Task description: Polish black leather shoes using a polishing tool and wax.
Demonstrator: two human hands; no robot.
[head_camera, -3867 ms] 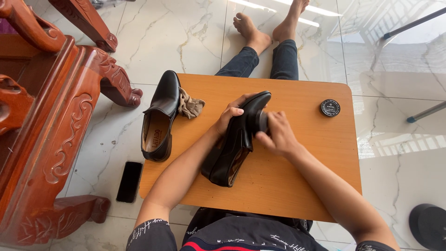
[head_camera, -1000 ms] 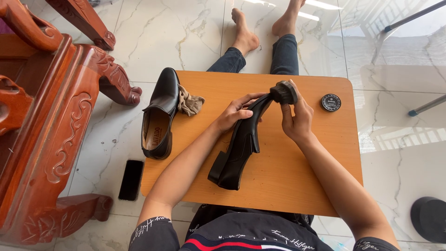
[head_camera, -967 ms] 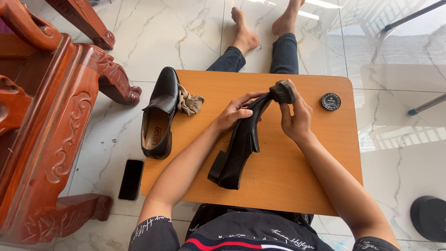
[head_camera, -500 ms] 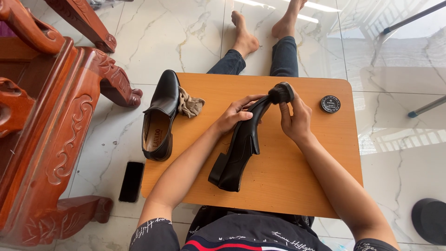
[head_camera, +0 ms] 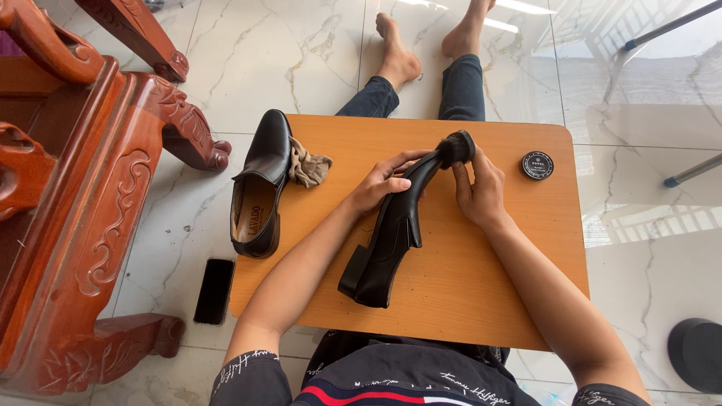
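Gripping shoe [head_camera: 391, 233] and brush [head_camera: 456, 148].

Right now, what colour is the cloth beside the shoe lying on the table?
Beige-tan cloth, seen in the head view.

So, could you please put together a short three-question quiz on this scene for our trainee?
1. True or false: the left hand grips the black shoe that lies on its side on the wooden table.
2. What does the right hand press against the toe of that shoe?
A. a dark brush
B. a phone
C. a spoon
3. Fill in: the beige cloth lies beside the second black shoe, at the table's ____ edge as the head camera sees it.

Key
1. True.
2. A.
3. Left; the round polish tin stands closed near the right edge.
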